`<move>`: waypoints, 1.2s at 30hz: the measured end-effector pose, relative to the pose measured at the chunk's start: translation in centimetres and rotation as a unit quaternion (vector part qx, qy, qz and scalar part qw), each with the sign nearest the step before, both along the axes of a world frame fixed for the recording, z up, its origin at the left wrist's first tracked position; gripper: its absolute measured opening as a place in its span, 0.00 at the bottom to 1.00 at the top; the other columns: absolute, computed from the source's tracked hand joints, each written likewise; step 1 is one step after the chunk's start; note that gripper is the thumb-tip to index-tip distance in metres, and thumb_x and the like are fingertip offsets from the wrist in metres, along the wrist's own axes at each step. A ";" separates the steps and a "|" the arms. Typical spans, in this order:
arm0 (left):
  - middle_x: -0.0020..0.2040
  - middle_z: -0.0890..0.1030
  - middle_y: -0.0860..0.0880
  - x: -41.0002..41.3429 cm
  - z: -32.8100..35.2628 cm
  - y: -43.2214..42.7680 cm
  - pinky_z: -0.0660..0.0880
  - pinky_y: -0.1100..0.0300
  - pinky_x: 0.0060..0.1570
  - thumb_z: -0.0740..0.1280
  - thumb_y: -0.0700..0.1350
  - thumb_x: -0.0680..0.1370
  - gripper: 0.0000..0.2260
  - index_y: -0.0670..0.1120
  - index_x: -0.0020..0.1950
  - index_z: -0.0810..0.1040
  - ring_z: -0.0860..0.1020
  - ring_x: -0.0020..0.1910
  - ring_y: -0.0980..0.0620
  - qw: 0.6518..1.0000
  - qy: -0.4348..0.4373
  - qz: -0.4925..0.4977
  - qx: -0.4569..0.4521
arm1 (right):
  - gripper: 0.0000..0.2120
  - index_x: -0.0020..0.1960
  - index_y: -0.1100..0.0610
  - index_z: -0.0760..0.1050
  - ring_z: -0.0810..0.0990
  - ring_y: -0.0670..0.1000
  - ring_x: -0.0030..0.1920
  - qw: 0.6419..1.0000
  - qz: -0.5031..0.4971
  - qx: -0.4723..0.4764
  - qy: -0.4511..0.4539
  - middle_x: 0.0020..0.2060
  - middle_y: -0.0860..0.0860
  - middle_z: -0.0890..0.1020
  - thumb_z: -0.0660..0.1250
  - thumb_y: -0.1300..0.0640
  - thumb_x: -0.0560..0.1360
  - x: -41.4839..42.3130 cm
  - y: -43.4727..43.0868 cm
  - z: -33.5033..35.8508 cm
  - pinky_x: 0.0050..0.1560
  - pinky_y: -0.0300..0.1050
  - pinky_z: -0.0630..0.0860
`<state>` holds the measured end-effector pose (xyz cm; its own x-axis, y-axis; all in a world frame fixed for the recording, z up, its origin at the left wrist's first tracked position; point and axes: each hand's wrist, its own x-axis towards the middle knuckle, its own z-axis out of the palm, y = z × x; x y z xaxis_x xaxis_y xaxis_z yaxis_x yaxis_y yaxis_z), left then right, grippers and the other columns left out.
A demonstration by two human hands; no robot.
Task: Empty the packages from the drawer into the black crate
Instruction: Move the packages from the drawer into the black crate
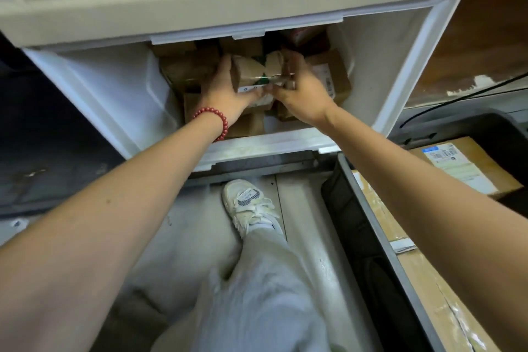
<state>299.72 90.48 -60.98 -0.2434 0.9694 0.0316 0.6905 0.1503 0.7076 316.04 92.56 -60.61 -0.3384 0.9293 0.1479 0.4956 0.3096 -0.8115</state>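
An open white drawer (120, 100) holds several brown cardboard packages. Both hands reach into it. My left hand (225, 94), with a red bead bracelet on the wrist, grips the left side of a small brown package with green marks (254, 71). My right hand (300, 88) grips the same package from the right, its thumb at the near edge. Another brown package with a white label (334, 77) lies to the right of it. The black crate (494, 128) stands at the right with a labelled cardboard box (463, 166) inside.
A closed beige drawer front (200, 3) juts out above the open one. A grey-rimmed bin (383, 226) with flat cardboard boxes sits at the lower right. My leg and white shoe (251, 208) stand on the pale floor below the drawer.
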 end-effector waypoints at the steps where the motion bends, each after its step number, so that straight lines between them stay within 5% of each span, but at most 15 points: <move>1: 0.72 0.68 0.46 0.2 0.8 -1.6 0.68 0.51 0.67 0.73 0.60 0.70 0.41 0.49 0.77 0.58 0.68 0.70 0.46 1.000 0.016 -0.003 0.008 | 0.31 0.73 0.60 0.59 0.71 0.54 0.67 1.000 0.004 -0.007 0.018 0.67 0.56 0.71 0.70 0.57 0.76 0.4 -1.1 0.5 0.64 0.38 0.67; 6: 0.60 0.78 0.51 1.2 4.3 -8.4 0.74 0.54 0.59 0.76 0.56 0.68 0.27 0.49 0.63 0.73 0.75 0.60 0.52 0.994 -0.004 -0.102 0.049 | 0.28 0.63 0.55 0.63 0.76 0.46 0.59 0.992 0.014 -0.039 0.120 0.59 0.48 0.76 0.76 0.57 0.70 3.2 -8.0 2.9 0.58 0.35 0.74; 11: 0.58 0.77 0.56 2.5 3.0 -14.0 0.70 0.69 0.54 0.78 0.52 0.67 0.25 0.55 0.61 0.72 0.74 0.57 0.59 0.990 -0.085 -0.104 0.031 | 0.23 0.63 0.56 0.64 0.82 0.37 0.46 0.953 -0.070 -0.111 0.273 0.57 0.46 0.76 0.72 0.62 0.73 4.1 -14.9 0.6 0.44 0.38 0.78; 15: 0.58 0.79 0.55 1.5 2.8 -14.2 0.73 0.68 0.55 0.78 0.55 0.64 0.29 0.52 0.63 0.75 0.76 0.56 0.61 0.982 -0.147 -0.096 -0.072 | 0.25 0.70 0.51 0.63 0.82 0.50 0.57 0.881 -0.138 -0.226 0.391 0.64 0.50 0.76 0.68 0.55 0.77 4.6 -18.4 -0.4 0.45 0.41 0.81; 21: 0.57 0.79 0.55 2.0 2.1 -14.7 0.78 0.50 0.56 0.79 0.62 0.57 0.34 0.55 0.60 0.75 0.78 0.58 0.56 0.956 -0.282 -0.044 -0.065 | 0.20 0.67 0.53 0.69 0.81 0.51 0.59 0.880 -0.170 -0.221 0.384 0.63 0.52 0.78 0.68 0.54 0.77 5.3 -18.2 0.7 0.47 0.43 0.83; 27: 0.60 0.79 0.52 1.5 3.1 -14.8 0.81 0.52 0.48 0.75 0.49 0.70 0.24 0.52 0.63 0.70 0.80 0.55 0.55 0.949 -0.313 0.003 -0.019 | 0.18 0.65 0.51 0.71 0.80 0.50 0.60 0.900 -0.154 -0.222 0.343 0.61 0.50 0.78 0.69 0.58 0.77 4.9 -18.7 0.1 0.56 0.49 0.80; 36: 0.58 0.80 0.49 1.5 3.1 -14.1 0.82 0.51 0.47 0.72 0.53 0.74 0.16 0.52 0.59 0.75 0.82 0.51 0.53 0.946 -0.321 0.042 -0.013 | 0.30 0.70 0.43 0.68 0.79 0.37 0.43 0.948 -0.089 -0.139 0.272 0.52 0.45 0.77 0.73 0.61 0.73 5.4 -18.8 -0.2 0.48 0.34 0.76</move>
